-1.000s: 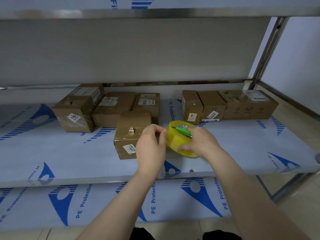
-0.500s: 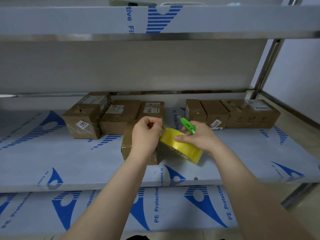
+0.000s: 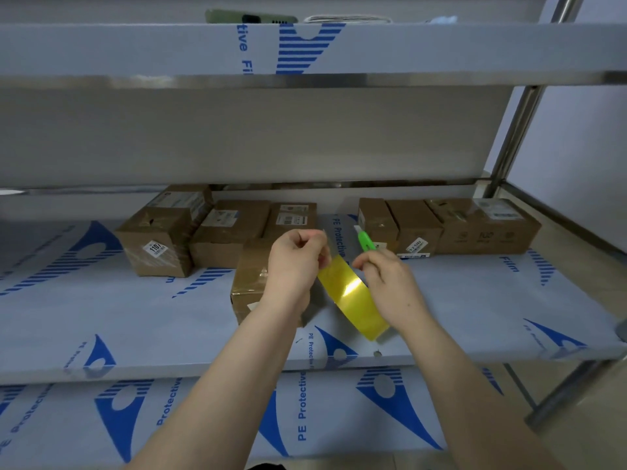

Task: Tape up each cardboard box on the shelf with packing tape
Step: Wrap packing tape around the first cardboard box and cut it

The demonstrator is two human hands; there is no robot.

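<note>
Tape [image 3: 353, 295] in right hand [image 3: 390, 283], left hand [image 3: 295, 262] pinching end

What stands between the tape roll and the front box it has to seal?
Only the left hand, pinching the tape end by the front box; the tape roll sits in the right hand just beside it.

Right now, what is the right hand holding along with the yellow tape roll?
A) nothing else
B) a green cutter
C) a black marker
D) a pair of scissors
B: a green cutter sticks up from the right hand, which also grips the tape roll.
</note>
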